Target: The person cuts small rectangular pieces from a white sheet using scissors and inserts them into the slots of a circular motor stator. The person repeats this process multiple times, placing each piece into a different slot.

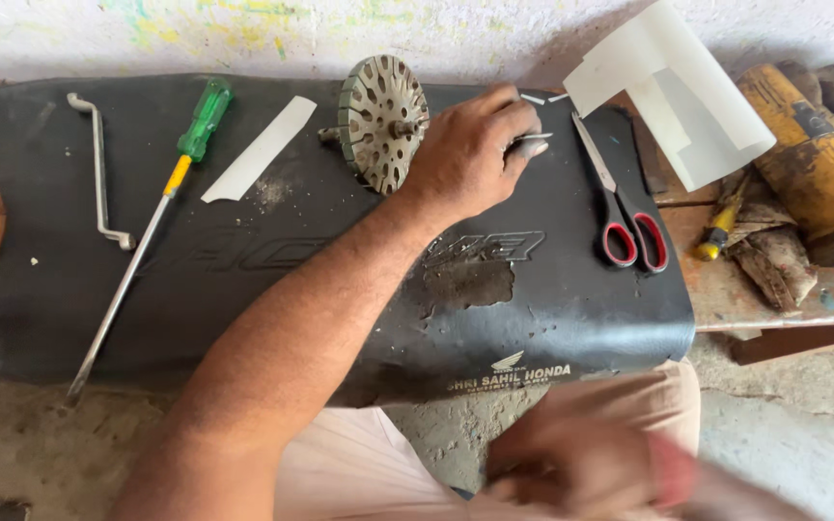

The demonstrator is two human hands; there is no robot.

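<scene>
Resting on the black mat, the slotted metal rotor core is standing on edge, its shaft pointing at the left hand. That hand is lying just right of the core, fingers curled over a thin white strip. The right hand, well below the core, is blurred; its grip I cannot tell. The core looks heavy, rigid and sharp-edged, best taken by the rim or shaft.

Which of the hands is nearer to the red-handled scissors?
The left. The left hand rests on the black mat just left of the scissors, beside their blades. The right hand is blurred, low at the picture's bottom edge, well below them.
</scene>
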